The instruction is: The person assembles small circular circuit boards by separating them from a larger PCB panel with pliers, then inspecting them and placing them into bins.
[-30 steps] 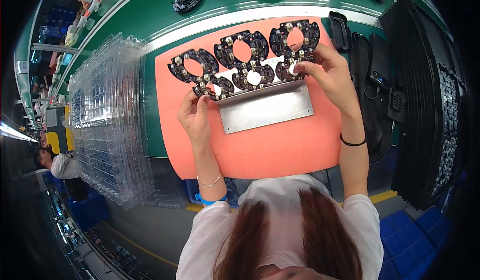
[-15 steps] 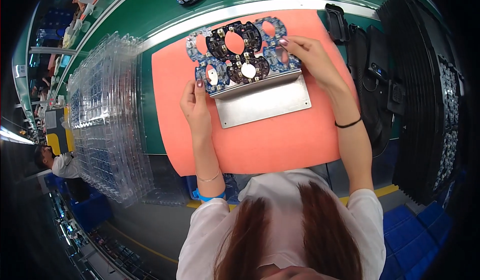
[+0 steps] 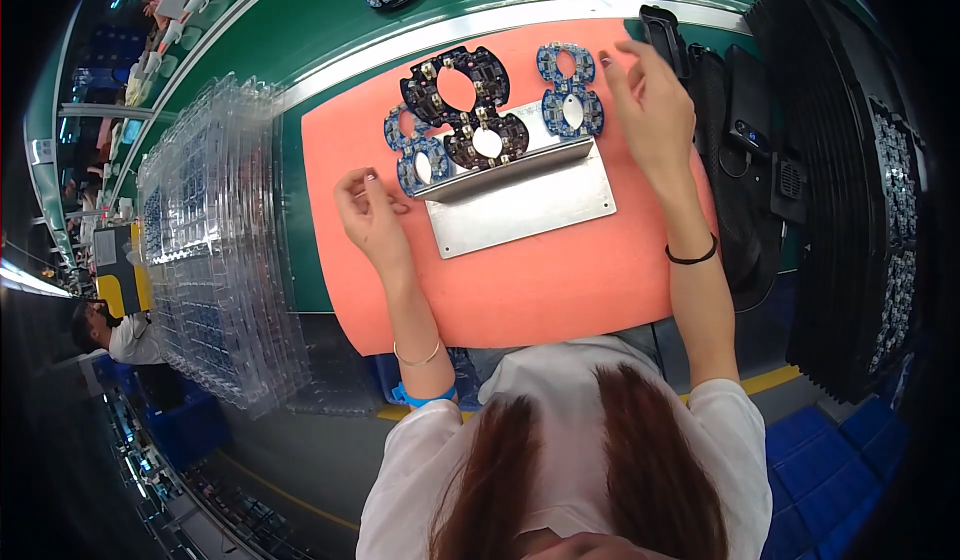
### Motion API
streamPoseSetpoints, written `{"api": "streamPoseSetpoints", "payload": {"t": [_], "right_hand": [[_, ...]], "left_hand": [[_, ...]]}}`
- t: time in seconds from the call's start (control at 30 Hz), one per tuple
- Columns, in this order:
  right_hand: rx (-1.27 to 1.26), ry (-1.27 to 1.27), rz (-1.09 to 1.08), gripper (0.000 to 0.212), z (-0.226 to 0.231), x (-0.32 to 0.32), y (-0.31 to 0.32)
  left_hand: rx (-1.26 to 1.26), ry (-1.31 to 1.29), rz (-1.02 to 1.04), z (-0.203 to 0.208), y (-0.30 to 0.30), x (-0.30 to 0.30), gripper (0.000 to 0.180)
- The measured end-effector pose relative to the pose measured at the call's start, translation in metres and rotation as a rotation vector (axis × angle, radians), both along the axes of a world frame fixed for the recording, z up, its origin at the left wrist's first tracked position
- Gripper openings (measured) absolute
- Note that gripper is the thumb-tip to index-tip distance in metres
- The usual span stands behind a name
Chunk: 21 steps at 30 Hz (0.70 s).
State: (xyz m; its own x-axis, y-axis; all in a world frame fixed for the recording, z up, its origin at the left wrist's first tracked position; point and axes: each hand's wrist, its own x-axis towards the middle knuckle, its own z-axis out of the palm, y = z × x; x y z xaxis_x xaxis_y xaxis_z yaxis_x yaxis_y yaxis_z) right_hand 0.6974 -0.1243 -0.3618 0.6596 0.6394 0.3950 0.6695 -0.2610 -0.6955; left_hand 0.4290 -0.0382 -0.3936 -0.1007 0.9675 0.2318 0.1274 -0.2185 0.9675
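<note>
Two bare hands frame three circuit boards on a metal stand, gripping none of them.
The left hand (image 3: 372,222) is loosely parted just beside the left blue board (image 3: 412,146); I can't tell if a fingertip touches it. The right hand (image 3: 655,110) is spread, just right of the other blue board (image 3: 567,86). Between the hands leans the dark board (image 3: 476,120), the bent metal stand (image 3: 522,205) below it.

A white shirt (image 3: 410,470), blue band (image 3: 427,399), thin bangle (image 3: 418,362) and black wristband (image 3: 691,261) are worn
</note>
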Motion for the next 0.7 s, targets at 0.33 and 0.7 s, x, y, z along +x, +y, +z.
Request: {"api": "streamPoseSetpoints", "payload": {"t": [0.33, 0.7], "right_hand": [[0.18, -0.635, 0.49, 0.049, 0.017, -0.066, -0.006], [0.032, -0.494, 0.584, 0.027, -0.007, -0.049, -0.002]], "left_hand": [[0.238, 0.022, -0.012, -0.003, -0.003, 0.002, 0.02], [0.373, 0.336, -0.292, -0.001, -0.011, 0.011, 0.012]]}}
